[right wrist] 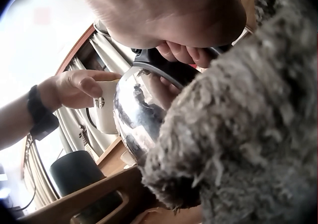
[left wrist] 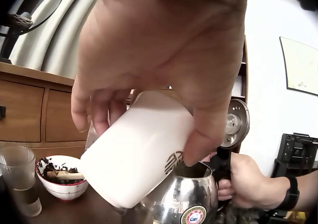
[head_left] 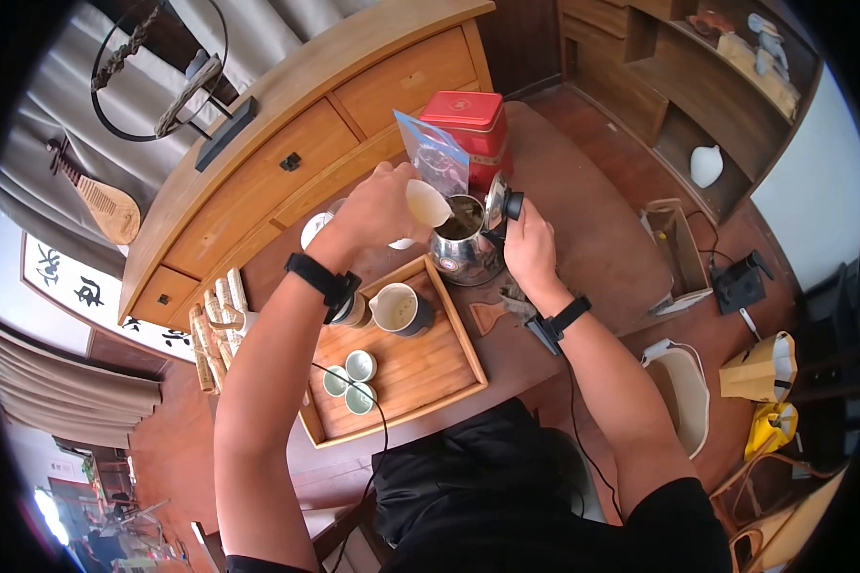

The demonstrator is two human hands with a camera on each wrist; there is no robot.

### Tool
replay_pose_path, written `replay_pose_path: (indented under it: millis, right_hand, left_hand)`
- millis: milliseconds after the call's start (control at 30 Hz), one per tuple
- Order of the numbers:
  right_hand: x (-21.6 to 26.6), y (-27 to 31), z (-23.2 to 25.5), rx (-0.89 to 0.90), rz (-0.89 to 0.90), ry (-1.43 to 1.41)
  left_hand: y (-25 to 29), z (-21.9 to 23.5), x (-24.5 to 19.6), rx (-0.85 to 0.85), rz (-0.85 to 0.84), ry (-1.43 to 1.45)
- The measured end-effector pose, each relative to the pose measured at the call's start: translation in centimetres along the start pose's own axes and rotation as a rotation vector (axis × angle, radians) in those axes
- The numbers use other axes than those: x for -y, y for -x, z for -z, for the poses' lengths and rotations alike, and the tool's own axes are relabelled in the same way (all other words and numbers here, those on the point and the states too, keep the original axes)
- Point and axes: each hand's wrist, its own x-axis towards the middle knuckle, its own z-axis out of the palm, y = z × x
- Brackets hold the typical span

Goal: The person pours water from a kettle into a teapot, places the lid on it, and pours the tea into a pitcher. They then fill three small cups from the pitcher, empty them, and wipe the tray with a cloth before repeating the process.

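My left hand [head_left: 377, 205] grips a white cup [head_left: 428, 203] by its sides, tilted with its rim over the open mouth of a steel kettle [head_left: 463, 258]. The left wrist view shows dark print on the side of the cup [left wrist: 139, 152], with thumb and fingers on opposite sides. My right hand [head_left: 530, 250] holds the kettle's black handle, and the hinged lid [head_left: 496, 199] stands raised beside it. Dark leafy matter [head_left: 465, 218] shows inside the kettle. In the right wrist view, a shaggy grey object [right wrist: 223, 139] hides part of the kettle.
A wooden tray [head_left: 449, 368] bears a pitcher [head_left: 397, 310] of pale liquid and three small green cups [head_left: 360, 366]. Behind the kettle stand a red tin [head_left: 468, 124] and a plastic bag [head_left: 432, 158]. A bowl [left wrist: 64, 186] of dark leaves sits beside a glass [left wrist: 22, 179].
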Motion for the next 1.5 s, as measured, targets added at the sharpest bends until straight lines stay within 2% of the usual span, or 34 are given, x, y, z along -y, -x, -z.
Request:
replay_pose_path:
  millis: [267,333,600,700,767,800,867,900,967,1000,1033,1267,1433,1500]
  right_hand:
    - [0.1,-0.1,0.0,0.031,-0.019,-0.001]
    - [0.9,0.0,0.1,-0.026,0.041,0.074]
    - [0.4,0.0,-0.2,-0.022,0.057,0.058]
    - [0.1,0.0,-0.1,-0.020,0.069,0.046]
    - [0.0,0.0,0.0,0.010,0.027,0.068]
    - [-0.1,0.0,-0.1,0.023,0.031,0.061]
    - [0.1,0.0,-0.1,-0.030,0.085,0.124]
    - [0.8,0.0,0.5,0.059,0.005,0.071]
    - [-0.8,-0.2,0.1,0.015,0.043,0.122]
    - [-1.0,-0.2,-0.1,-0.005,0.055,0.106]
    - [-0.3,-0.1,0.2,0.055,-0.040,0.037]
    - [-0.8,-0.1,0.0,0.041,-0.041,-0.012]
    - [-0.7,-0.2,-0.1,0.028,-0.071,0.020]
    - [-0.7,-0.1,-0.1,0.007,-0.050,0.018]
  left_hand:
    - [-0.6,0.7,-2.1,0.068,0.027,-0.052]
    - [-1.0,0.8,-2.2,0.101,0.001,-0.102]
    - [-2.0,-0.4,-4.5,0.114,-0.110,-0.362]
    - [-2.1,-1.4,-5.6,0.067,-0.120,-0.440]
    - [-1.9,-2.1,-6.0,0.028,-0.247,-0.600]
    - [-2.0,-3.3,-5.5,-0.078,-0.293,-0.630]
    - [-2.3,-3.6,-6.1,-0.057,-0.292,-0.712]
    - [-2.4,-3.7,-6.5,-0.043,-0.289,-0.732]
    - [-2.0,-3.4,-7.3,-0.045,-0.286,-0.775]
    - [-2.3,-3.2,-7.8,0.017,-0.259,-0.773]
    - [-2.2,-3.1,-8.0,0.030,-0.255,-0.792]
    - [-1.5,-2.0,-9.6,0.157,-0.220,-0.825]
    - [-0.8,-1.5,-9.8,0.169,-0.232,-0.842]
    - [-0.6,-1.3,-9.2,0.082,-0.235,-0.878]
